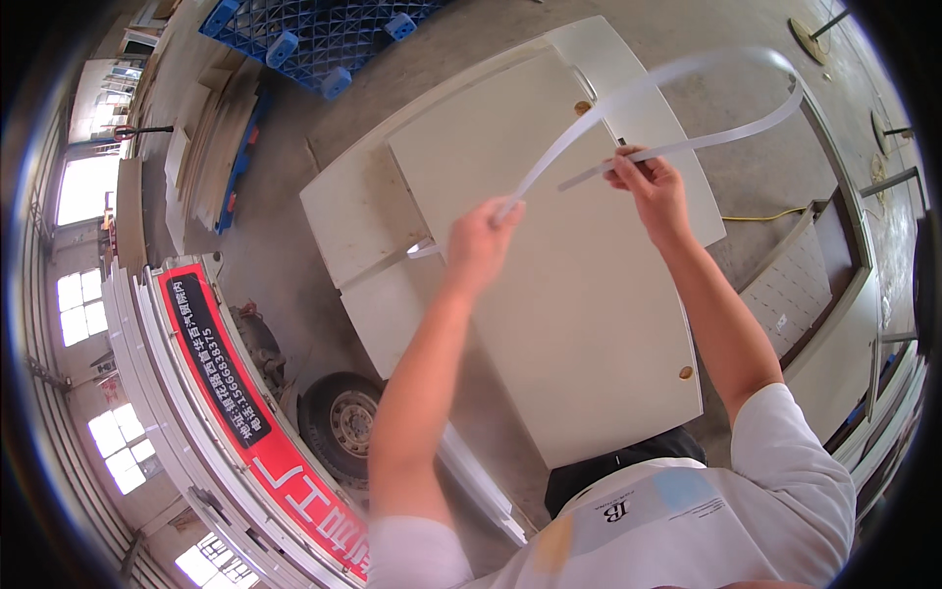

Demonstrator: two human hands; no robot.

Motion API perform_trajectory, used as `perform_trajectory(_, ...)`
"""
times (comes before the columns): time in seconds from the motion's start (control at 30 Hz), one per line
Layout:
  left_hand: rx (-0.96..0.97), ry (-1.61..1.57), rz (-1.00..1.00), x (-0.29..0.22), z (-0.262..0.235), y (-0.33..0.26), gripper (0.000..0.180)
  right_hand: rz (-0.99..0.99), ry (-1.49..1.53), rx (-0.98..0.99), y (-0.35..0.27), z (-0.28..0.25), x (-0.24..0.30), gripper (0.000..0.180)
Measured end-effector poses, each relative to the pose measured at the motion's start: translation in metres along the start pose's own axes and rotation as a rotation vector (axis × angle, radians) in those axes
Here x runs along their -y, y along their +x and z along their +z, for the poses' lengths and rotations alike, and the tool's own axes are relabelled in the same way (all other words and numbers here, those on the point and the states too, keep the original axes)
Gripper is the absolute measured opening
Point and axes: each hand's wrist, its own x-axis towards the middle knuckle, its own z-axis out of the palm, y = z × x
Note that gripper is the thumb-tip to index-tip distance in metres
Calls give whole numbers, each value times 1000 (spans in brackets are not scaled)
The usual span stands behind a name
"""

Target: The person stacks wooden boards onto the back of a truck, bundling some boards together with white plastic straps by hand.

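A long, flexible white strip [731, 135], like edge banding, runs between my hands and arches out in a wide loop to the upper right. My left hand [479, 245] is closed round one part of it. With thumb and fingers, my right hand [648, 187] pinches the strip near a free end, which pokes out leftward. A short curl of white strip [424, 250] shows beside my left hand; whether it is the same piece I cannot tell. Beneath both hands lies a large cream panel [579, 314] on other pale boards [368, 211].
A blue plastic pallet [335, 82] stands beyond the boards. To the left is a vehicle with a red banner [304, 499] and a black wheel [339, 417]. Leaning boards [191, 147] stand farther off. On the right, a yellow cord [760, 217] runs toward a dark-edged frame [856, 231].
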Motion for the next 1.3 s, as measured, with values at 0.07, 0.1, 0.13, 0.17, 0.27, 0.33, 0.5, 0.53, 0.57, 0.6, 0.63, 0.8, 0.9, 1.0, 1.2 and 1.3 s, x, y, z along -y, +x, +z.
perform_trajectory(0.07,68,-118,-11,-6,20,5,29,32,31,39,-14,13,5,24)
perform_trajectory(0.1,92,-164,-28,-8,29,7,32,46,33,51,-20,17,6,25)
perform_trajectory(0.13,116,-210,-45,-9,35,8,35,61,36,64,-23,19,7,25)
perform_trajectory(0.17,69,-139,-25,-7,38,7,35,53,15,65,-25,19,5,22)
perform_trajectory(0.27,-57,57,57,1,46,9,43,-29,-192,134,-34,16,-1,15)
perform_trajectory(0.33,-141,156,131,8,54,9,52,-124,-243,154,-50,30,5,8)
perform_trajectory(0.5,-198,248,92,12,66,11,51,-246,-422,-38,-23,5,-39,12)
perform_trajectory(0.53,-179,268,55,8,59,11,49,-232,-475,-117,-5,-13,-48,14)
perform_trajectory(0.57,-256,254,97,9,50,9,46,-181,-545,-193,14,-27,-44,18)
perform_trajectory(0.6,-327,239,145,11,38,9,43,-129,-617,-279,33,-43,-40,23)
perform_trajectory(0.63,-393,225,196,11,25,11,40,-136,-657,-337,52,-61,-43,25)
perform_trajectory(0.8,-507,51,205,-6,-41,0,32,-84,-858,-415,105,-100,-64,28)
perform_trajectory(0.9,-495,40,144,-8,-62,-10,28,-44,-920,-433,115,-94,-75,28)
perform_trajectory(1.0,-514,81,159,-1,-72,-16,27,-26,-988,-467,116,-82,-73,28)
perform_trajectory(1.2,-563,97,192,9,-81,-27,24,-72,-1146,-533,120,-97,-76,28)
perform_trajectory(1.3,-621,145,263,12,-82,-32,23,-42,-1186,-432,114,-83,-74,28)
